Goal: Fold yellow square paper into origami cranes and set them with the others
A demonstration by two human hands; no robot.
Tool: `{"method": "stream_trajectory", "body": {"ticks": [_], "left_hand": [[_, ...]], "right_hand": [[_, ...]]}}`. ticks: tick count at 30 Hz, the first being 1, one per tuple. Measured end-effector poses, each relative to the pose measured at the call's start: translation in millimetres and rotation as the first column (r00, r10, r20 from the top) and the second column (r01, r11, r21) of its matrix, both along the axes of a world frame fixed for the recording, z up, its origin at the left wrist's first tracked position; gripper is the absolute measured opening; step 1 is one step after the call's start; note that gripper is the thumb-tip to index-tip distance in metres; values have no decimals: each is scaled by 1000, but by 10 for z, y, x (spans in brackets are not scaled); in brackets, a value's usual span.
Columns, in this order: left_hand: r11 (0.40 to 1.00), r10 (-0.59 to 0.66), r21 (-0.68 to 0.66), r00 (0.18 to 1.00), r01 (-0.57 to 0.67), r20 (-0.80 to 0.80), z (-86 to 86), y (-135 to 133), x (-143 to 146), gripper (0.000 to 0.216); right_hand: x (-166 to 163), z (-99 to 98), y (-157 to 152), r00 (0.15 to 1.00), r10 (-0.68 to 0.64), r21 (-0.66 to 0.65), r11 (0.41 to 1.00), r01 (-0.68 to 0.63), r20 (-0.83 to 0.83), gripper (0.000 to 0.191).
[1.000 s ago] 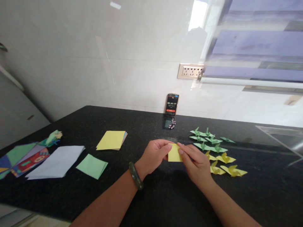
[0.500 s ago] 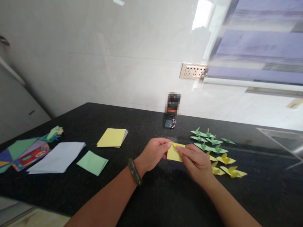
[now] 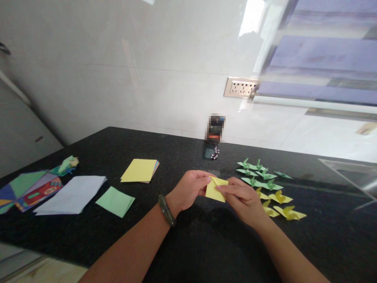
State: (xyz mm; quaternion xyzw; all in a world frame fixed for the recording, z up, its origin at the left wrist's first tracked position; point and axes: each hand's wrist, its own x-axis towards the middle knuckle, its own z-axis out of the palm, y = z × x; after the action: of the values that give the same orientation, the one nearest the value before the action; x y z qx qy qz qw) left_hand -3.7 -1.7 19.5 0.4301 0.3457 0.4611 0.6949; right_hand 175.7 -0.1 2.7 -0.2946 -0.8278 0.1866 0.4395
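A small folded square of yellow origami paper (image 3: pixel 216 192) is held above the dark countertop, with a diagonal flap across its top. My left hand (image 3: pixel 191 190) pinches its upper left corner between thumb and fingers, and a dark bangle circles that wrist. On the right side, my right hand (image 3: pixel 243 198) grips the paper's edge, thumb and forefinger pressed together on it. Just beyond that hand sit several yellow paper cranes (image 3: pixel 290 212), some partly covered by it. Behind them stand several green paper cranes (image 3: pixel 266 175).
Left of my hands lie a yellow-topped paper stack (image 3: pixel 139 170), folded green paper (image 3: pixel 115 201) and white sheets (image 3: pixel 73 194). Coloured paper pieces (image 3: pixel 28 186) are at far left. A blurred-out phone-like object (image 3: pixel 215 129) leans against the wall below a socket panel (image 3: pixel 240 87).
The yellow paper has shifted slightly left and turned a little, and its diagonal flap shows more. My right thumb and forefinger have slid left with it. The cranes have not moved.
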Motion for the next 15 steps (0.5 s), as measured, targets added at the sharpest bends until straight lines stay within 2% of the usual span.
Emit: {"method": "stream_trajectory", "body": {"ticks": [5, 9, 15], "left_hand": [[1000, -11, -6, 1000, 11, 14, -13, 13, -11, 27], [1000, -24, -8, 999, 24, 27, -27, 20, -31, 29], [996, -85, 18, 994, 84, 69, -20, 20, -47, 28]], "right_hand": [[9, -37, -3, 1000, -6, -69, 998, 4, -17, 22], [-2, -32, -5, 1000, 3, -59, 998, -3, -5, 22], [-39, -27, -8, 997, -52, -40, 998, 50, -48, 23]]}}
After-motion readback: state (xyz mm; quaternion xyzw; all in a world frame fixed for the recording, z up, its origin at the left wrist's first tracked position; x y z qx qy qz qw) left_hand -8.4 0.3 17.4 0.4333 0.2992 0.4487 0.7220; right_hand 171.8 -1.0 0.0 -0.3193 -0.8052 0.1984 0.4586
